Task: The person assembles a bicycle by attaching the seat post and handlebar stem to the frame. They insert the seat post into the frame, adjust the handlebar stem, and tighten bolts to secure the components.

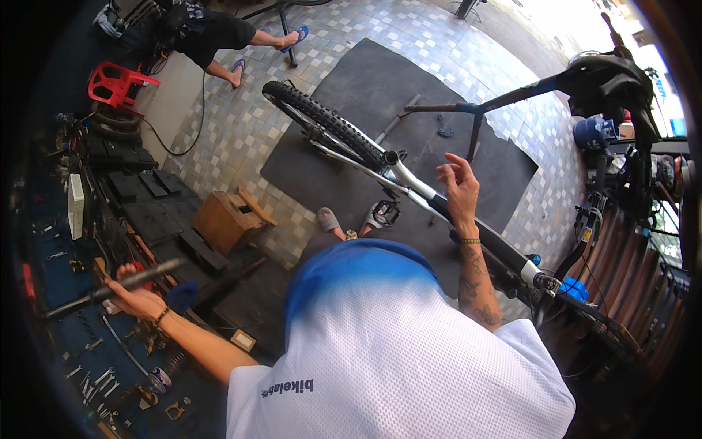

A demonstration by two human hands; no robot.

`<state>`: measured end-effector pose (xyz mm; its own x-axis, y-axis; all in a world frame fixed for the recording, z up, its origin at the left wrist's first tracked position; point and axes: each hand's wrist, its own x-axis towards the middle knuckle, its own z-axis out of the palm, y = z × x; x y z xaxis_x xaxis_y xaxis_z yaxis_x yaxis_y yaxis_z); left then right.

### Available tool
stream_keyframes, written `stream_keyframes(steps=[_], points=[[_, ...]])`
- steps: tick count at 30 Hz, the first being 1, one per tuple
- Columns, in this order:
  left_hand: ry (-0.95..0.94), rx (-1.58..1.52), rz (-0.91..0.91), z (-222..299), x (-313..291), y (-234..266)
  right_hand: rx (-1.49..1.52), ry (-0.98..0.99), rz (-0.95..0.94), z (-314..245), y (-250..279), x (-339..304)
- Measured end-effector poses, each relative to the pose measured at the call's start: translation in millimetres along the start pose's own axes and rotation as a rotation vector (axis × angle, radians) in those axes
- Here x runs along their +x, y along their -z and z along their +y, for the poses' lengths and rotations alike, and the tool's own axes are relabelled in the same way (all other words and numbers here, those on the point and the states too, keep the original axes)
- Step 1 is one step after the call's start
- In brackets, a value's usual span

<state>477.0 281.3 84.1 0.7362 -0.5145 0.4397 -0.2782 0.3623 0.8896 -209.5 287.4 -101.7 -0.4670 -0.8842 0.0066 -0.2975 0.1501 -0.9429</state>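
Under my remote watch, the left hand grips a long dark tube (too blurred for me to identify) near laid-out wrenches; the right hand, loosely curled and seemingly holding nothing, hangs by the mountain bike, ahead at centre-right. I judge a careless swing could scatter tools; a slack one-handed grip could drop the tube.
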Motion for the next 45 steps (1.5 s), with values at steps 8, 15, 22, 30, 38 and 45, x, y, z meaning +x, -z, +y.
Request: stream_keyframes(steps=[8,15,22,30,38,45], points=[[0.020,-0.219,-0.701,-4,-154,-230,0.062,0.044,-0.125,-23,-34,2],[0.371,-0.577,-1.024,-20,-266,-350,-0.062,-0.127,-0.108,6,-25,-31],[0.420,-0.612,-1.157,-64,-297,-410,-0.117,-0.334,-0.048,16,-27,-44],[0.455,-0.647,-1.285,-93,-290,-447,-0.429,0.041,-0.060,32,-121,5],[0.480,-0.671,-1.285,-108,-240,-475,-0.461,0.027,0.000,54,-146,15],[0.474,-0.712,-1.292,-115,-209,-494,-0.442,-0.047,0.025,59,-152,13]])
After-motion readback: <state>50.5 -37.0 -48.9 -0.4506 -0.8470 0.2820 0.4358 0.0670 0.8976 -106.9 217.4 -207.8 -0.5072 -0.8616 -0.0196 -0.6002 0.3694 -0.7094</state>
